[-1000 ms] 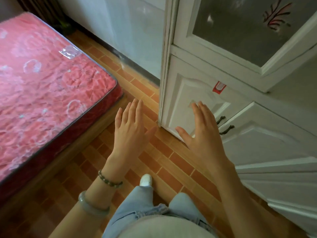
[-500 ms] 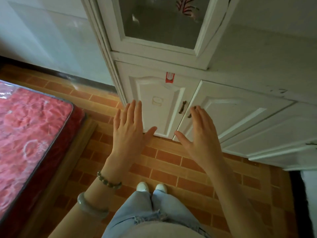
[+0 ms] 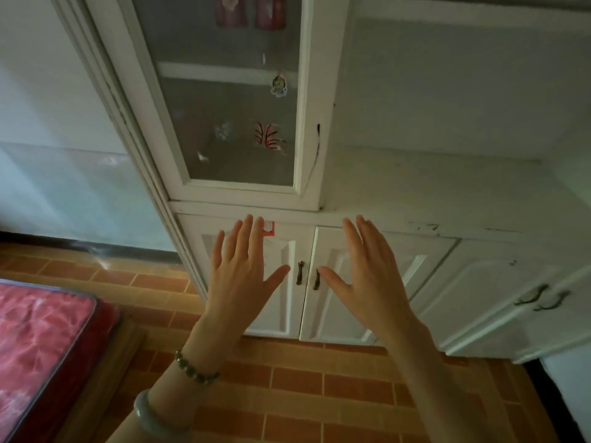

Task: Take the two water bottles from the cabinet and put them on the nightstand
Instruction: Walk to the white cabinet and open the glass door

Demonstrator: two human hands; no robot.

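My left hand (image 3: pixel 238 282) and right hand (image 3: pixel 372 282) hover flat, fingers spread, empty, before the white paneled cabinet (image 3: pixel 287 282) doors with dark metal handles (image 3: pixel 300 273). I can't tell where the bottles are.

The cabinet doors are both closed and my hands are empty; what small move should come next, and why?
Probably close the left hand on the left handle and pull. Both hands are open before the closed lower doors, the right hand beside the other handle, and no bottles are clearly visible yet.
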